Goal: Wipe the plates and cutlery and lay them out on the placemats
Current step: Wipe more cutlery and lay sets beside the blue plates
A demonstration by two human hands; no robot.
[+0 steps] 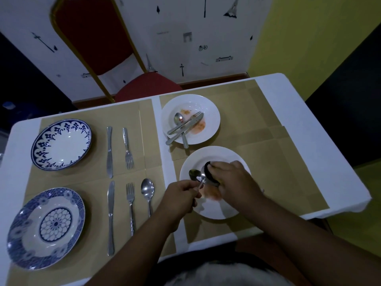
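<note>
My left hand (181,195) grips the handle of a spoon (194,174) over a white plate (214,155) smeared with orange sauce. My right hand (233,180) presses a dark sponge (209,172) against the spoon's neck. Behind it a second white plate (210,108) carries a dirty spoon, fork (185,122) and knife. On the left placemats (94,182) lie two blue-patterned plates, the far one (61,144) and the near one (46,228), each with a knife and fork beside it. A clean spoon (147,189) rests by the near set.
A red chair (99,38) with a gold frame stands behind the white table (350,182). The right placemats (278,124) reach toward the table's far right edge. My torso shows at the bottom edge.
</note>
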